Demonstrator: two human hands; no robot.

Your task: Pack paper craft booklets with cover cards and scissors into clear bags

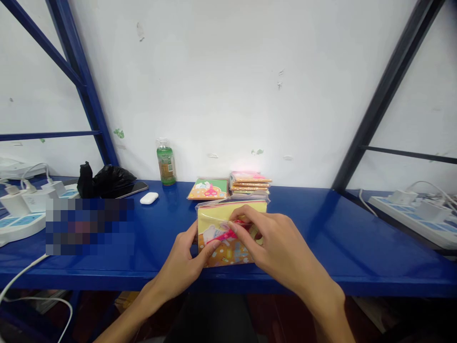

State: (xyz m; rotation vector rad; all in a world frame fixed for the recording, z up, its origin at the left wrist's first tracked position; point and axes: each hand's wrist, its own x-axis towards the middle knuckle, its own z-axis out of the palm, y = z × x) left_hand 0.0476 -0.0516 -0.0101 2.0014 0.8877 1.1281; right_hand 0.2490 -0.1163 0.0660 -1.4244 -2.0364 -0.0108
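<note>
A yellow and orange illustrated paper packet (228, 255) in a clear plastic sleeve is held up over the front of the blue table. My left hand (189, 255) grips its left side, thumb on the front and fingers behind. A pair of small pink-red scissors (225, 235) lies slantwise across the packet's face. My right hand (274, 238) pinches the scissors near their upper right end, thumb and index finger together. Whether the scissors are inside or outside the sleeve I cannot tell. The right fingers hide part of them.
Behind stand a stack of similar packets (250, 181) and a single packet with pink scissors (209, 189). Leftward are a green-labelled bottle (166, 164), a white earphone case (149, 198), a phone (124, 190), a black plastic bag (110, 178) and a power strip (21, 221). The blue table's front edge (107, 282) is near.
</note>
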